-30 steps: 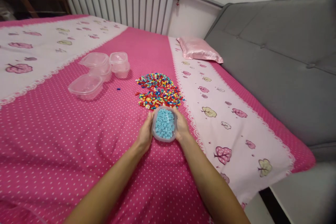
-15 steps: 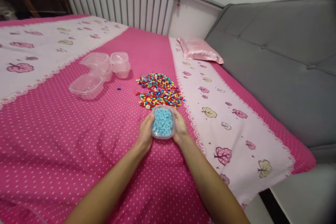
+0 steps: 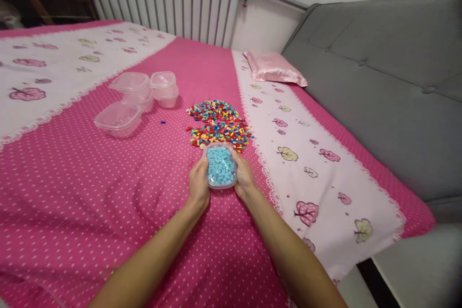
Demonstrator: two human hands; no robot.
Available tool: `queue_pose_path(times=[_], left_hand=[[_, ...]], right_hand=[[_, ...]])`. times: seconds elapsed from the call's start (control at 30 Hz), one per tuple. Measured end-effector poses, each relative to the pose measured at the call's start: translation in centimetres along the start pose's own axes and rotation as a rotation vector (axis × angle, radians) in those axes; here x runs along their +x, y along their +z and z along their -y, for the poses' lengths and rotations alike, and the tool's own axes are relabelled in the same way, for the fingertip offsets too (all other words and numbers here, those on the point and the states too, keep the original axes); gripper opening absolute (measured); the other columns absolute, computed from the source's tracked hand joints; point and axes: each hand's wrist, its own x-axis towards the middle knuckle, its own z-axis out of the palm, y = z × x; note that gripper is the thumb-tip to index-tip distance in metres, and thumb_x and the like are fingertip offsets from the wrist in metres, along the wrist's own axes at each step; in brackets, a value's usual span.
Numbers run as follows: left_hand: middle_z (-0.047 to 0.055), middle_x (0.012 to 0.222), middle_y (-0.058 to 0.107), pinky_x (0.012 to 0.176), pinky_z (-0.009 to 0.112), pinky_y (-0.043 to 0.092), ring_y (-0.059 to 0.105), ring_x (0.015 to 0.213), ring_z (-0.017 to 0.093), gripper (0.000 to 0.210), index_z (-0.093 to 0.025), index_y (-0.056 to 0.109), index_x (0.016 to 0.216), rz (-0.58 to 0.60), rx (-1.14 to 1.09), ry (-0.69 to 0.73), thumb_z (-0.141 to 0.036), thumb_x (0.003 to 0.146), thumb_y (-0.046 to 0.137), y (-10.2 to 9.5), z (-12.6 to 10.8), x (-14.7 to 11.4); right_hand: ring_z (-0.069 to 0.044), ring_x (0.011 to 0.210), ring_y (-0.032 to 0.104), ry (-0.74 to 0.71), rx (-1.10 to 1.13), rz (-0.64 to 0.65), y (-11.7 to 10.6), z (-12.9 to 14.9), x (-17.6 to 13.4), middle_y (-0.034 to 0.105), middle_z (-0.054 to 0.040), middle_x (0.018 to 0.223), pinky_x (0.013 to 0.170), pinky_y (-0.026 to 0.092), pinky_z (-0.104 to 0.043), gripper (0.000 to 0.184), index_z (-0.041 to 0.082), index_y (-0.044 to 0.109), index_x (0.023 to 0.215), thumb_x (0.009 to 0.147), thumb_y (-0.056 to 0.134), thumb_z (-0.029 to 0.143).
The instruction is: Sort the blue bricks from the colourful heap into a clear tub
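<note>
Between my two hands is a clear plastic container filled with small light-blue pieces. My left hand grips its left side and my right hand its right side, the fingers partly hidden beneath and behind it. Just beyond the container, small multicoloured pieces lie on the bed in two adjoining heaps. A lone dark-blue piece rests to the left of them.
Several clear plastic containers stand at the left on the pink dotted bedspread, some stacked. A pink pillow lies at the far right, beside the grey padded headboard. A white radiator lines the wall.
Both hands have shifted slightly left with the container, which is tilted a little differently. The light-blue pieces inside look rearranged. The heaps and other containers stay put.
</note>
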Motion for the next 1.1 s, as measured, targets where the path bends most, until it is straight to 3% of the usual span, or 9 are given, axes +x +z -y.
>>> queue_pose_path(times=[0.4,0.53,0.67,0.87,1.1], left_hand=[[0.010,0.107,0.073,0.087,0.032,0.051,0.067,0.099,0.024,0.037,-0.014,0.073,0.094,0.086,-0.133,-0.100,-0.037,0.065,0.078,0.6,-0.8,0.1],[0.011,0.101,0.074,0.082,0.028,0.052,0.068,0.091,0.021,0.038,-0.012,0.073,0.093,0.201,-0.062,-0.200,-0.039,0.066,0.078,0.1,-1.4,0.3],[0.010,0.099,0.074,0.078,0.025,0.052,0.069,0.086,0.019,0.038,-0.013,0.074,0.094,0.305,0.060,-0.288,-0.037,0.065,0.080,-0.2,-1.9,0.1],[0.012,0.089,0.076,0.077,0.027,0.055,0.070,0.075,0.018,0.037,-0.009,0.074,0.087,0.278,0.042,-0.356,-0.030,0.058,0.085,0.2,-2.4,-0.1],[0.008,0.095,0.075,0.086,0.029,0.054,0.070,0.082,0.017,0.042,-0.012,0.073,0.093,0.160,-0.074,-0.209,-0.027,0.056,0.086,0.2,-1.9,0.2]], right_hand=[[-0.017,0.083,0.069,0.090,0.066,-0.021,-0.3,-0.1,0.7,0.075,-0.0018,0.088,0.084,0.054,-0.030,0.028,0.017,0.070,0.097,0.078,0.067,0.037],[-0.016,0.082,0.069,0.169,0.132,-0.031,-0.7,0.8,1.4,0.075,-0.0027,0.087,0.083,0.054,-0.030,0.027,0.016,0.069,0.095,0.088,0.054,0.037],[-0.016,0.082,0.069,0.155,0.151,-0.042,-0.9,1.5,1.5,0.075,-0.0023,0.087,0.084,0.054,-0.031,0.031,0.017,0.068,0.096,0.093,0.046,0.038],[-0.020,0.089,0.068,0.108,0.117,0.040,-0.1,1.9,0.5,0.075,-0.0034,0.086,0.089,0.053,-0.036,0.038,0.017,0.070,0.091,0.087,0.052,0.050],[-0.016,0.089,0.068,0.058,0.074,0.042,0.1,1.5,-0.2,0.075,-0.0006,0.091,0.086,0.054,-0.030,0.026,0.018,0.070,0.096,0.081,0.063,0.039]])
